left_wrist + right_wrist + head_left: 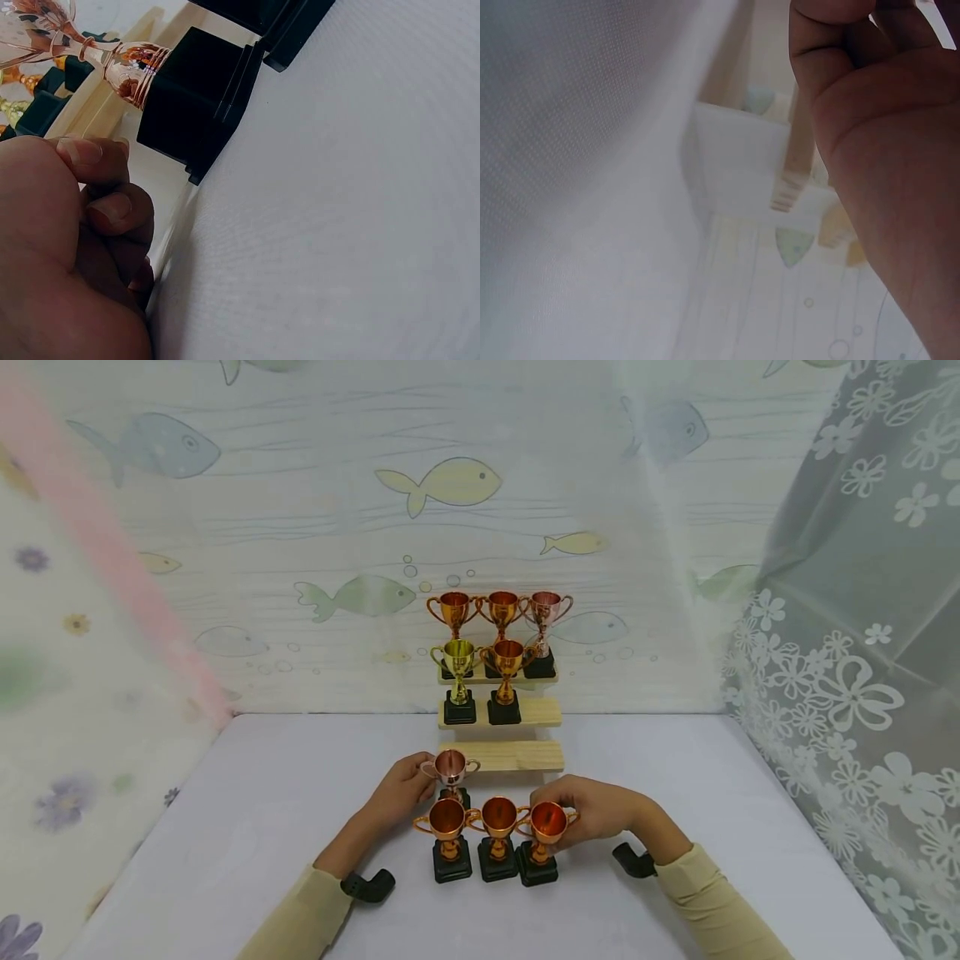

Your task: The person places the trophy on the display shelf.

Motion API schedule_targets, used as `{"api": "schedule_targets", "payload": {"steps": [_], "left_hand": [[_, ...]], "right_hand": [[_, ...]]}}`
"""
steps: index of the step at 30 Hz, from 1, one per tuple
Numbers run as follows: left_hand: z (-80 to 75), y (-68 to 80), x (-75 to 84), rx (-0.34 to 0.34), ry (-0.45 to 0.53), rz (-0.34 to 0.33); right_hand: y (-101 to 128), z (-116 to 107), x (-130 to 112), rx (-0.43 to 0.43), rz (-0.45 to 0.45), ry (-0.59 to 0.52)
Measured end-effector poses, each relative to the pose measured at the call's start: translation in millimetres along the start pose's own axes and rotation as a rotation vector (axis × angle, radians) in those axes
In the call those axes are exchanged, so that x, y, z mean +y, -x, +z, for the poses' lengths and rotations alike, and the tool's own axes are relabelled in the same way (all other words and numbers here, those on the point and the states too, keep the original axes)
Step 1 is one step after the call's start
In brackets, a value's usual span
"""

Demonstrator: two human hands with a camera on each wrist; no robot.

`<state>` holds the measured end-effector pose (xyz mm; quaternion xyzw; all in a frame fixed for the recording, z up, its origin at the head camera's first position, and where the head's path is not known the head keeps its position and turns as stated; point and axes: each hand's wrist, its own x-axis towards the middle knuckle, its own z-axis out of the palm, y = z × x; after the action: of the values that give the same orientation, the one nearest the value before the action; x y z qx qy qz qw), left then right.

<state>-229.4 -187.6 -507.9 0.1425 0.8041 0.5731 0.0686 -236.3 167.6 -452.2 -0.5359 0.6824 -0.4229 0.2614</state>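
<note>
A rose-coloured trophy (451, 767) stands on its black base (193, 100) on the white table, just in front of the lowest step of a wooden stand (517, 755). My left hand (411, 779) pinches its left handle; in the left wrist view the hand's fingers (105, 210) are curled beside the base. Three orange trophies stand in a row nearer to me: left (448, 821), middle (498, 817) and right (548, 823). My right hand (570, 810) grips the cup of the right one. The right wrist view shows only the back of that hand (885, 150).
The stand's top step carries three trophies (501, 608), its middle step a gold one (458, 658) and an orange one (507, 657). Fish wallpaper (442, 483) is behind, a lace curtain (855, 677) at the right, a flowered curtain (67, 735) at the left.
</note>
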Motion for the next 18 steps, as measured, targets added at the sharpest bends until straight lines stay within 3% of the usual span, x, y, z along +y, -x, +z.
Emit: {"api": "schedule_targets", "payload": {"steps": [8,18], "left_hand": [[0.0,0.6,-2.4,0.0,-0.028,0.018],[0.2,0.8,2.6,0.003,0.0,-0.01]], "right_hand": [[3,-2,-4,0.014,0.04,0.013],[13,-11,-13,0.101,0.056,0.047]]}}
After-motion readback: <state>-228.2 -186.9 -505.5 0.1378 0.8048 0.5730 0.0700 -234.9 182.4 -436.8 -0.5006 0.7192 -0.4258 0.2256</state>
